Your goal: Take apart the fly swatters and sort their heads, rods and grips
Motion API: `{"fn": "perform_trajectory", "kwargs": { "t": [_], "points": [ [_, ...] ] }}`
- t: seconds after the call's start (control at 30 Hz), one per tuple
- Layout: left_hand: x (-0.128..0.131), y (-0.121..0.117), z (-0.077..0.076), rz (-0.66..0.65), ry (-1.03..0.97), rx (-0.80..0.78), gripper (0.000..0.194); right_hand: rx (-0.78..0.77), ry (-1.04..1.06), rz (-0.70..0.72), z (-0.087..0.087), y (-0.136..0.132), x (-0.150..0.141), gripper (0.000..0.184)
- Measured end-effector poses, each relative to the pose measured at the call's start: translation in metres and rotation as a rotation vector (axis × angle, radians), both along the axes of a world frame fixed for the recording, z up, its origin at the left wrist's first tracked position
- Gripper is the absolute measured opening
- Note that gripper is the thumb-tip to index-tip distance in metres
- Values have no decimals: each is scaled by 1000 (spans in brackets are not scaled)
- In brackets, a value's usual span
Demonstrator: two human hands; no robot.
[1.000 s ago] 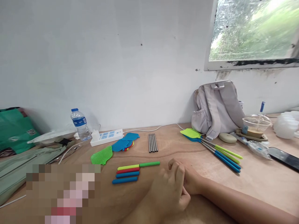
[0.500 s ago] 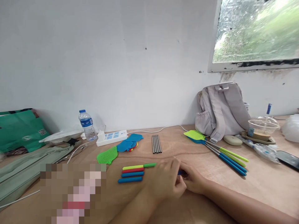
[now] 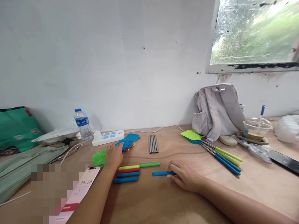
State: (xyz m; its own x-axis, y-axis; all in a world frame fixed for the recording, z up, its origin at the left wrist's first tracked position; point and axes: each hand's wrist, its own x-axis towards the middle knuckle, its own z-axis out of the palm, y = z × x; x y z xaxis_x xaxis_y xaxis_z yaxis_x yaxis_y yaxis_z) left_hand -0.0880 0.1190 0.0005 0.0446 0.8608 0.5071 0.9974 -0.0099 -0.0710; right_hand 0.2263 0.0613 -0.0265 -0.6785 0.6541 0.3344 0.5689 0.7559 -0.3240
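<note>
My right hand (image 3: 184, 176) rests on the table with its thumb and fingers closed around the right end of a blue handle grip (image 3: 160, 173). My left hand (image 3: 113, 156) stretches to the back left, fingers extended at the edge of the blue fly swatter heads (image 3: 129, 140). A green fly swatter head (image 3: 99, 157) lies beside that hand, partly covered. Between my hands lie more grips: a yellow one (image 3: 128, 167), a red one (image 3: 129, 170), a green one (image 3: 150, 165) and two blue ones (image 3: 126, 179). Whether my left fingertips grip a head is hidden.
Metal tubes (image 3: 153, 144) lie side by side at the back. Assembled fly swatters (image 3: 221, 155) lie at right, before a backpack (image 3: 217, 112). A power strip (image 3: 108, 137), water bottle (image 3: 83, 124) and phone (image 3: 80, 193) are left; a drink cup (image 3: 255, 130) stands right.
My left hand has left my right hand and moved to the swatter heads at the back left. The blue grip in my right hand now shows, and the phone is uncovered more.
</note>
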Motion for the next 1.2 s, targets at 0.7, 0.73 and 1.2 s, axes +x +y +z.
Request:
{"fn": "perform_trajectory", "kwargs": {
  "t": [0.7,0.73,1.2],
  "points": [
    [3,2,14,-223,-438,180,35,3,90,29,2,0,5,10],
    [8,1,18,-234,-502,205,34,10,94,33,1,1,5,12],
    [144,-44,-3,-538,-1077,-267,13,-42,996,-307,-11,48,35,32]
  ]
}}
